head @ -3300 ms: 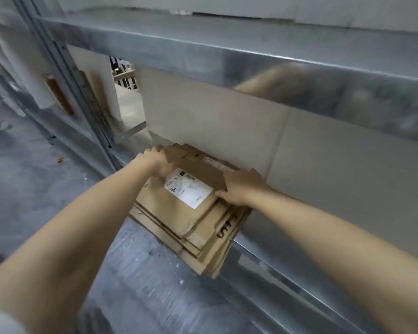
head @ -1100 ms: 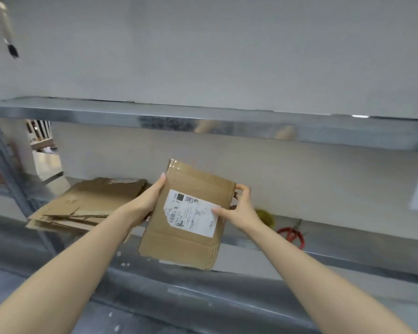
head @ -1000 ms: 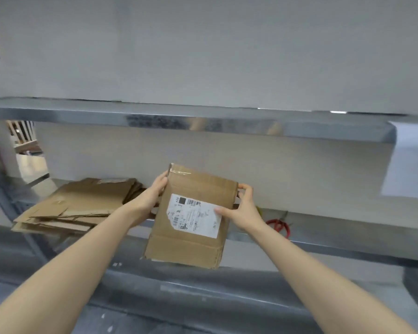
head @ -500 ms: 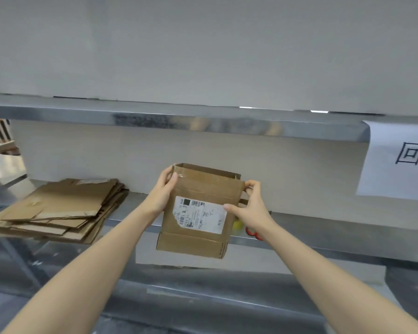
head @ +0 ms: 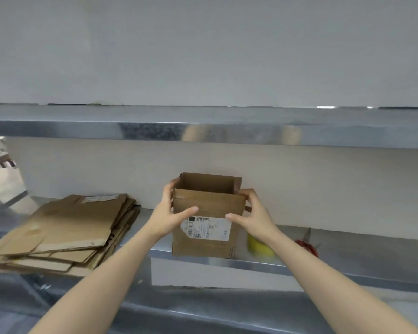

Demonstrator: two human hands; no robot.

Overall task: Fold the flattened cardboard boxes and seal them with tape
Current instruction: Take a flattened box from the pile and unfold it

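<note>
Two bare forearms reach up from the bottom edge, the left forearm [head: 101,280] and the right forearm [head: 323,280], both nearly straight and angled toward each other. They meet at a brown cardboard box [head: 209,206] held between the hands.

The box is corrugated and matte. It stands upright, opened into a squared tube with its top open. A strip of shiny tape crosses the front face, and below it is a white printed label [head: 206,229] with a torn lower corner.

The left hand [head: 165,218] clasps the box's left edge. Its thumb lies flat on the front face beside the label, and its fingers curl round the side wall up to the rim. The right hand [head: 253,218] mirrors it on the right edge, thumb tip on the front face above the label's corner, fingers bent round the side. Both wrists are level, palms facing each other.

The box's bottom is at the front lip of a smooth grey metal shelf [head: 348,259]; whether it rests there I cannot tell. To the left on the shelf lies a loose stack of flat boxes [head: 65,227], creased and fanned. Just right of the box sits a blurred yellow roll [head: 260,247], with red scissors [head: 307,247] farther right. Behind is a pale flat back panel [head: 82,169], and above it a shiny upper shelf [head: 82,128].
</note>
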